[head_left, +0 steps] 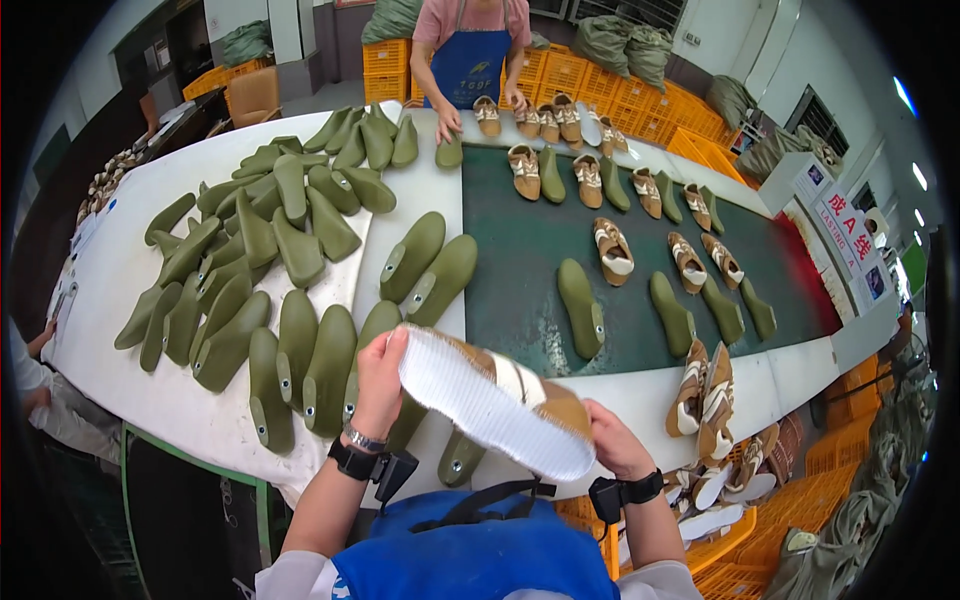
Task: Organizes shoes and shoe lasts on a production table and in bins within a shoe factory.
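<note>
Between my two hands a brown-and-white shoe upper (497,402) is held up, tilted, with its white ribbed underside facing me. My left hand (380,378) is closed round its left end. On its right end my right hand (615,440) is closed too, and some of those fingers are hidden behind the shoe. Beneath and left of it, green shoe lasts (328,370) lie on the white tabletop, some partly covered by my left arm. To the right, a pair of brown-and-white shoe uppers (717,400) leans together on the table's near edge.
More green lasts (290,190) are heaped at left. A dark green belt (520,320) carries lasts and shoe uppers in rows. Across the table, a person in a blue apron (468,68) touches a last (449,155). Orange crates (720,550) with shoe parts stand by my right side.
</note>
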{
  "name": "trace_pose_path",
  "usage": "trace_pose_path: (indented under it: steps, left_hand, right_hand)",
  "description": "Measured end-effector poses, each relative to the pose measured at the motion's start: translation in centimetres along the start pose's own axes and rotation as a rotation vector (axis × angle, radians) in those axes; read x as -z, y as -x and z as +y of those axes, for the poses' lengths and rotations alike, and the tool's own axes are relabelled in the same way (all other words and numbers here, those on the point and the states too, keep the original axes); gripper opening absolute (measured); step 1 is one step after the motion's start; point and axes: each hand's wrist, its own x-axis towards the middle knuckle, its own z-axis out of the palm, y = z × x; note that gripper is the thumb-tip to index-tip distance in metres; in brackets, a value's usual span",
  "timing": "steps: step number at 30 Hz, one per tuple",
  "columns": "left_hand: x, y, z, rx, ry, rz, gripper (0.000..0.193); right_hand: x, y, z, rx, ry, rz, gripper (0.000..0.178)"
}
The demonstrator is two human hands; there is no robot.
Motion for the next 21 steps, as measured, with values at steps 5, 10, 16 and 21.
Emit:
trace_pose_path:
  steps: [5,10,16,21]
  left_hand:
    - [3.5,-0.3,-2.4,-0.093,-0.481,-0.169,0.054]
    - [6.0,2.3,-2.6,-0.383,-1.012,-0.238,0.029]
    - [8.5,3.2,-2.9,-0.393,-1.214,-0.225,0.03]
    - [9.3,3.0,-4.9,-0.618,-1.324,-0.182,0.017]
  right_hand:
    - [0.5,-2.8,-3.8,-0.018,0.181,-0.13,0.022]
    - [3.6,-14.4,-2.2,0.273,1.003,0.262,0.029]
    - [9.0,-27.7,0.1,0.285,1.281,0.608,0.037]
    - [8.5,-29.8,3.0,0.424,1.211,0.272,0.047]
